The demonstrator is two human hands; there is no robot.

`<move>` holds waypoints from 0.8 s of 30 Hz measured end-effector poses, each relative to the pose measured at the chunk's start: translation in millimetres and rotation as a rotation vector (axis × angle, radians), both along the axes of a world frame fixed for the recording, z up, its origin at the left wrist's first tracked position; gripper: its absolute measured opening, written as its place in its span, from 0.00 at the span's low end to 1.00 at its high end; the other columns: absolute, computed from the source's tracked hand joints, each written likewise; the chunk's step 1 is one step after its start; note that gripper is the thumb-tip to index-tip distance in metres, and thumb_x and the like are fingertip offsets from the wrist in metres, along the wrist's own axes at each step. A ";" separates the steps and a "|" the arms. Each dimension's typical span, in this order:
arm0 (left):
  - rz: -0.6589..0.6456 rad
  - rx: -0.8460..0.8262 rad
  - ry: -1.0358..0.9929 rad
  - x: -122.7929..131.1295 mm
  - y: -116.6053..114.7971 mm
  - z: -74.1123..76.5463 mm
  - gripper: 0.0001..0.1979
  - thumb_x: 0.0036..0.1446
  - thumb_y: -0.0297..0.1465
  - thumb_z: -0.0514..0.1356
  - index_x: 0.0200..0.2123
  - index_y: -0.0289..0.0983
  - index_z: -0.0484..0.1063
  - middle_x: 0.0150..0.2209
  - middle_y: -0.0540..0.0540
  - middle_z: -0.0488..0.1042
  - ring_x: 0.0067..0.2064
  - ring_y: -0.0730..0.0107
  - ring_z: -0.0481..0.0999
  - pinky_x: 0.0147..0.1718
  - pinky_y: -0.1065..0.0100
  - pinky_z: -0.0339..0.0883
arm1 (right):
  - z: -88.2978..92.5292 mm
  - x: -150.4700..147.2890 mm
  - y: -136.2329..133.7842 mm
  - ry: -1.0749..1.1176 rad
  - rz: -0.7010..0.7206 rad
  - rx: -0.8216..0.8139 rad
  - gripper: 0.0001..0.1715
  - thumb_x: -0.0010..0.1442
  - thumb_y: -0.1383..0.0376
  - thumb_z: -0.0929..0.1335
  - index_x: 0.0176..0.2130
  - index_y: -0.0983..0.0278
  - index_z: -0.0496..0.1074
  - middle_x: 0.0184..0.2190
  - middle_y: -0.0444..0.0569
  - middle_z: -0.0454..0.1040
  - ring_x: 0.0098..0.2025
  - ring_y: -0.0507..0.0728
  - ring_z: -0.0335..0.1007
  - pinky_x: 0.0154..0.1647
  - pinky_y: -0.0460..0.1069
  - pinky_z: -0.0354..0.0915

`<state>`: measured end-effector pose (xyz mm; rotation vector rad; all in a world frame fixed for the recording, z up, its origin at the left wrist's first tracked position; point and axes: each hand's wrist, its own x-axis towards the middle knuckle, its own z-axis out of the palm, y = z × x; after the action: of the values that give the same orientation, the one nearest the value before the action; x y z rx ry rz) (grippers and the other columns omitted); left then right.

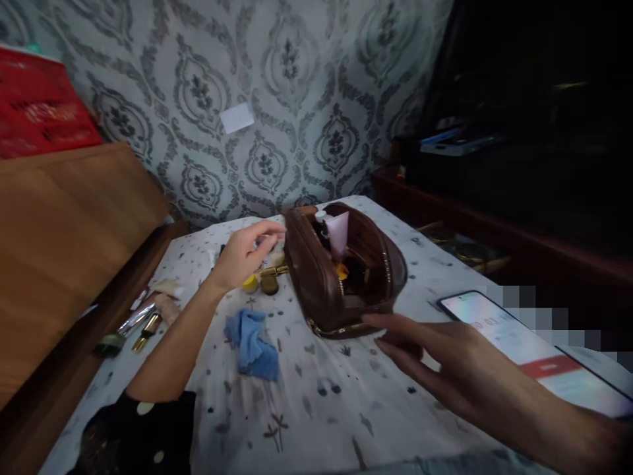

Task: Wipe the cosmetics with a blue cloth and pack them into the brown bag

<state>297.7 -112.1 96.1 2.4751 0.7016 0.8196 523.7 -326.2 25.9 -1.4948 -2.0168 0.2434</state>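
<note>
One brown bag, centre of the table; pink tube inside, base hidden. One blue cloth, near left. One phone, right, partly covered by your forearm. Your left hand and right hand: half-open, seemingly empty; right's contact with bag unclear.

2 hands beside brown bag
</note>
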 end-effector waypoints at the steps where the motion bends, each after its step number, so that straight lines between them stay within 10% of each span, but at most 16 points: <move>1: 0.063 -0.034 -0.059 -13.1 8.6 -10.0 0.16 0.64 0.36 0.52 0.47 0.35 0.73 0.44 0.42 0.80 0.46 0.64 0.78 0.45 0.66 0.69 | -0.5 -4.7 -0.7 0.026 0.034 0.015 0.18 0.69 0.63 0.59 0.55 0.57 0.69 0.31 0.47 0.80 0.26 0.55 0.77 0.27 0.49 0.68; 6: 0.343 -0.147 -0.093 -62.1 39.5 -76.6 0.16 0.62 0.36 0.50 0.47 0.34 0.70 0.46 0.39 0.78 0.49 0.62 0.78 0.49 0.60 0.70 | -12.1 -33.9 4.6 0.038 0.194 -0.070 0.16 0.69 0.65 0.59 0.48 0.57 0.74 0.36 0.49 0.81 0.34 0.56 0.79 0.34 0.50 0.72; 12: 0.366 -0.087 -0.043 -69.9 33.0 -139.6 0.23 0.60 0.37 0.55 0.57 0.34 0.65 0.59 0.34 0.69 0.63 0.53 0.66 0.61 0.51 0.60 | -30.9 -76.0 31.3 0.005 0.228 -0.229 0.17 0.65 0.70 0.62 0.50 0.63 0.75 0.41 0.53 0.81 0.39 0.59 0.79 0.41 0.51 0.71; 24: 0.379 -0.037 -0.025 -77.7 31.5 -157.6 0.20 0.60 0.37 0.57 0.54 0.39 0.66 0.51 0.40 0.71 0.55 0.57 0.71 0.56 0.57 0.65 | -65.4 -156.4 135.2 0.312 -0.018 -0.230 0.25 0.62 0.73 0.61 0.58 0.70 0.66 0.50 0.60 0.70 0.52 0.60 0.68 0.58 0.55 0.63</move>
<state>219.9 -80.6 -61.5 2.3267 1.1878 0.9565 367.3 -191.0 -39.5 -1.5030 -1.7699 0.6779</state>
